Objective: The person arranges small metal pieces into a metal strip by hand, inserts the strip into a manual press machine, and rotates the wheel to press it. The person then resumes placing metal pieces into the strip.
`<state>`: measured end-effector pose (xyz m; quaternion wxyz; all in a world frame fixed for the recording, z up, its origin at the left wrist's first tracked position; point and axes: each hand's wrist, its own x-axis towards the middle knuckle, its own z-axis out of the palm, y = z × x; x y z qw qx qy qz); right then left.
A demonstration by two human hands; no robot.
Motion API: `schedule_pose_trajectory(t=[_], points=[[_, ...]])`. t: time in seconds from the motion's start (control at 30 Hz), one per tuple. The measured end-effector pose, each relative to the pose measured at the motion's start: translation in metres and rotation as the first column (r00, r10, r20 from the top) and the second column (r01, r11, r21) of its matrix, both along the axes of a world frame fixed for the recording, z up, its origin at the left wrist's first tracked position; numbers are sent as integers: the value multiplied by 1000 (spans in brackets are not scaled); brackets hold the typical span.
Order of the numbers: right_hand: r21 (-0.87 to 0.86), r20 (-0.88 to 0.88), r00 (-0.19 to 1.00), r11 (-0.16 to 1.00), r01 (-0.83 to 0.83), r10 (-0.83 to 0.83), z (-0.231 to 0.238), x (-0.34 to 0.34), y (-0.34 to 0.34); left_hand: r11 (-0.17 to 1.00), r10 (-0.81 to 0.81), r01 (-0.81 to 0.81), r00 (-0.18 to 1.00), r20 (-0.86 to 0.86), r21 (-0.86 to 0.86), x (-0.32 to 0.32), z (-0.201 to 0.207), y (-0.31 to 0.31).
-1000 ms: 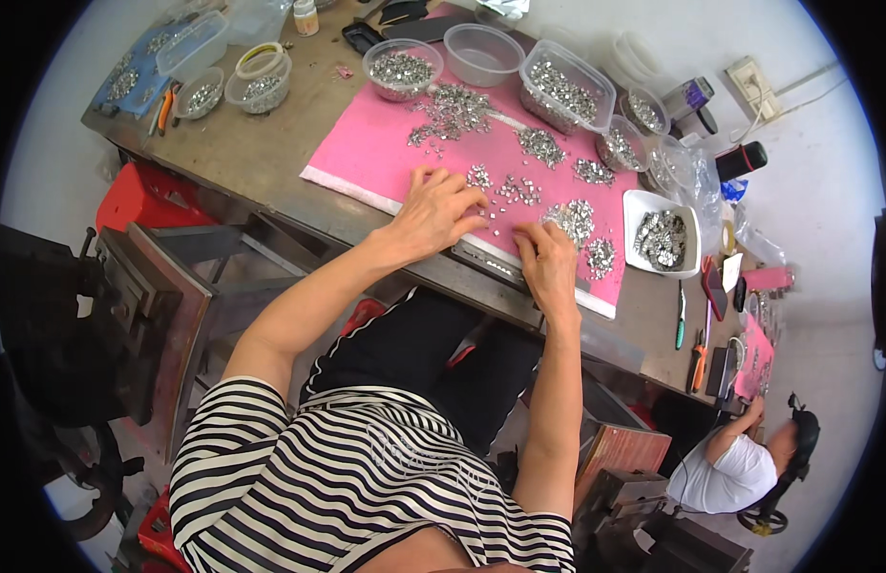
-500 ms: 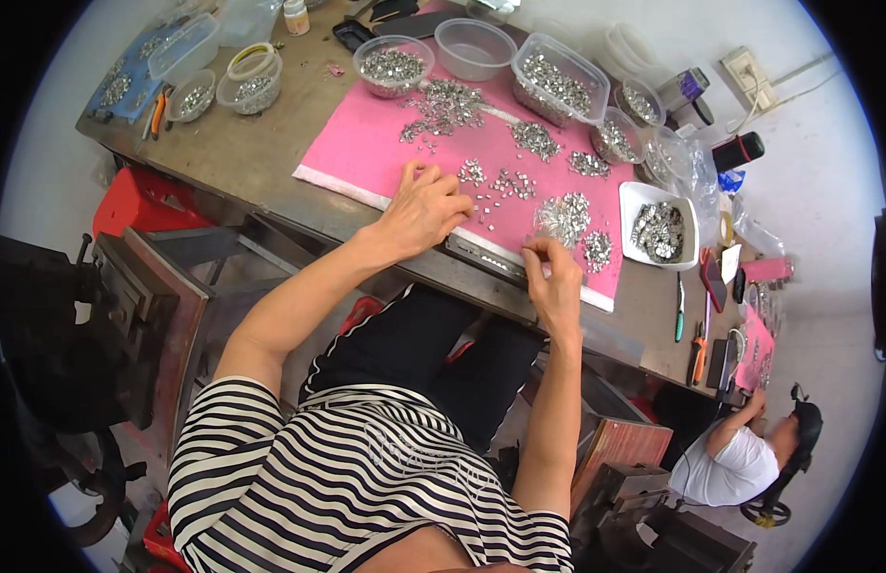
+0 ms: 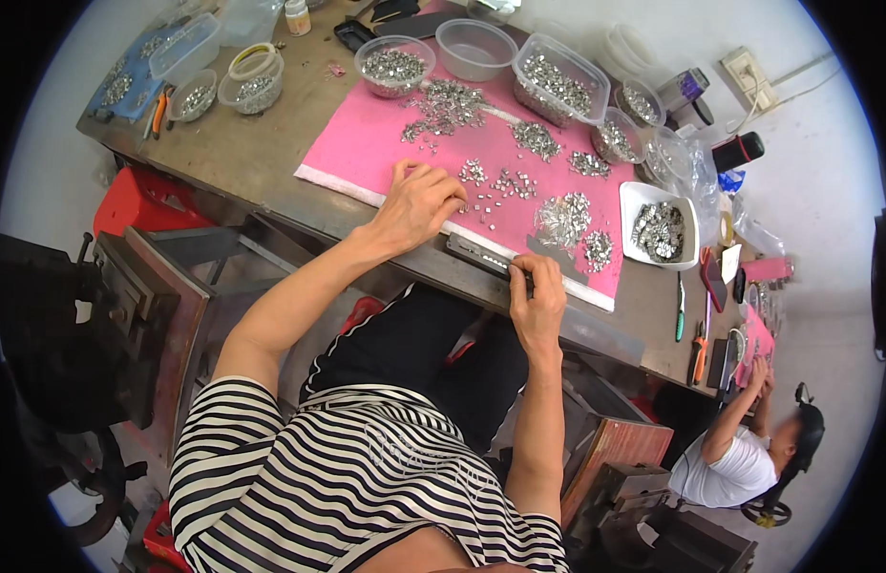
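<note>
A narrow dark metal strip, with a row of small shiny pieces set along it, lies at the near edge of the bench. My right hand is at the strip's right end, thumb and fingers pinched together; anything between them is hidden. To the left and slightly farther off, my left hand rests over the near edge of the pink cloth. Its fingers are curled, with the tips close to loose silver pieces, and I cannot make out what they hold. Small piles of silver pieces lie beyond my hands.
Clear tubs of metal pieces line the cloth's far side, beside a clear round bowl. A white square dish stands at right, near orange-handled pliers. Other pliers lie far left. A co-worker sits at right.
My right hand has moved left and nearer to me, onto the strip's right end. The left hand has shifted slightly left. The co-worker's arms have reached farther forward.
</note>
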<state>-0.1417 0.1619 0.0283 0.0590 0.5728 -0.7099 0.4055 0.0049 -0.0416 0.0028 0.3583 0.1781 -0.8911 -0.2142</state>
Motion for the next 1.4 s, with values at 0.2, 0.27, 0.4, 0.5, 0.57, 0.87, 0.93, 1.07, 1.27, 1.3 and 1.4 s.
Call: schedule_pose_trajectory(t=[0.2,0.27,0.4,0.5,0.57,0.87,0.93,1.07,1.27,1.3,1.4], points=[[43,-92,996,999,-2,6,3,-2,1,997,-48,52,995,82,-50,4,6,1],[34,-88,996,999,-1,4,1,-2,2,996,-33,41,994,100,-82,3,4,1],[50,-27,997,996,-70,71,7,-7,3,995,-27,35,995,91,-90,1,-1,0],[88,52,992,989,-121,117,13,-13,5,998,-15,20,997,70,-62,0,-2,1],[112,92,993,990,-82,72,13,-14,0,998,-28,33,996,88,-56,0,0,1],[120,-45,986,981,-153,160,5,-22,-68,996,-19,29,994,108,-86,1,-1,0],[145,-178,971,980,-137,162,3,-21,-76,996,-21,30,995,100,-88,-1,-1,0],[166,-139,980,979,-120,143,8,-24,-77,994,-8,18,996,88,-109,0,-5,-2],[292,-78,997,956,15,8,8,-55,-38,997,-2,8,996,84,-80,-1,-1,0],[276,-24,1000,961,-7,14,8,-55,-37,997,-1,7,997,83,-79,-1,0,1],[253,46,999,967,-38,27,9,-53,-35,998,-4,7,998,55,-58,-2,3,4]])
